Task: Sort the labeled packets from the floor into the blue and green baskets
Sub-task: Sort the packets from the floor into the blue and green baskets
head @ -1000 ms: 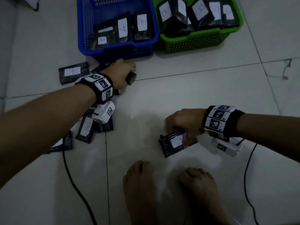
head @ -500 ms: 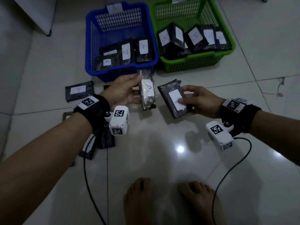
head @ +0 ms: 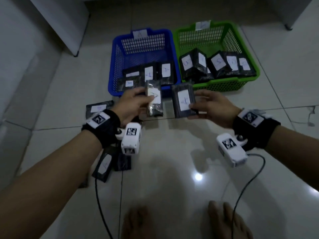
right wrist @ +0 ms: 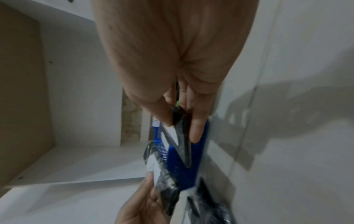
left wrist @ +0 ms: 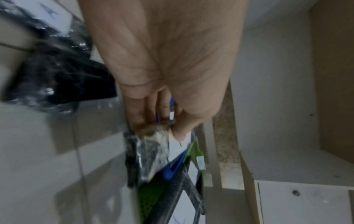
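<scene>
My left hand (head: pixel 134 104) pinches a black packet (head: pixel 154 100) with a white label marked A, held upright above the floor just in front of the blue basket (head: pixel 114 69). My right hand (head: pixel 210 105) grips a second black packet (head: pixel 183 102), also labelled A, beside it in front of the gap between the blue basket and the green basket (head: pixel 248 78). Both baskets hold several labelled packets. In the left wrist view thumb and fingers (left wrist: pixel 134 118) clamp the packet's edge (left wrist: pixel 151 151). In the right wrist view the fingers (right wrist: pixel 197 125) clamp the other packet (right wrist: pixel 182 144).
More black packets lie on the tiled floor at my left: one (head: pixel 97 108) behind my left wrist, two (head: pixel 104 165) under it. Wrist camera cables (head: pixel 245 185) trail over the floor. My bare feet (head: pixel 224 221) are at the bottom. White cabinets (head: pixel 60 19) stand behind.
Both hands have lifted their packets off the floor and carried them forward toward the baskets. The packets now face up side by side, closer to the blue basket's front wall.
</scene>
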